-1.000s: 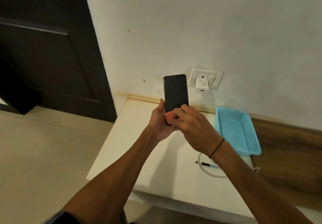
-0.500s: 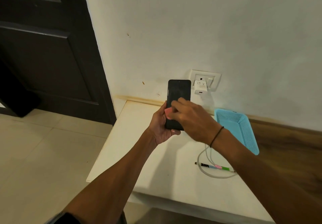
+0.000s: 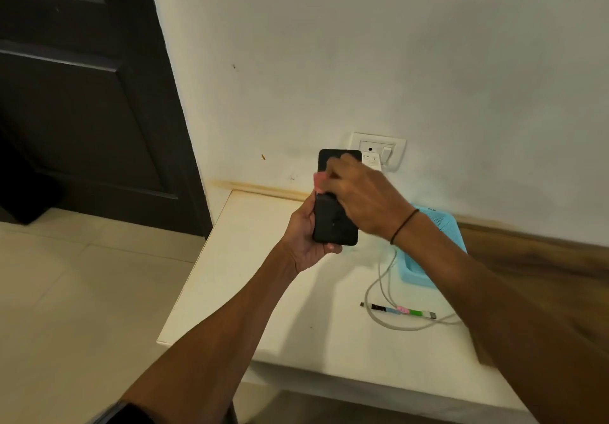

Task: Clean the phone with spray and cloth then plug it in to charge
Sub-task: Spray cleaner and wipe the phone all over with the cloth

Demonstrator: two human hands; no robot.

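My left hand (image 3: 304, 235) grips the lower part of a black phone (image 3: 334, 222), held upright above the white table (image 3: 263, 275) with its dark screen toward me. My right hand (image 3: 359, 193) lies across the phone's upper half and pinches a small pink cloth (image 3: 319, 181) against the screen. A white charger (image 3: 372, 160) sits in the wall socket (image 3: 392, 148) just behind the phone. Its white cable (image 3: 382, 292) loops down onto the table. No spray bottle shows.
A light blue mesh basket (image 3: 445, 226) stands at the table's back right, partly hidden by my right forearm. A multicoloured pen (image 3: 398, 310) lies on the cable loop. A dark door (image 3: 82, 94) is at the left, pale floor tiles (image 3: 82, 292) below it.
My right hand with the pink cloth has slid up the screen from the phone's lower end toward its top. My left hand has kept its hold on the phone.
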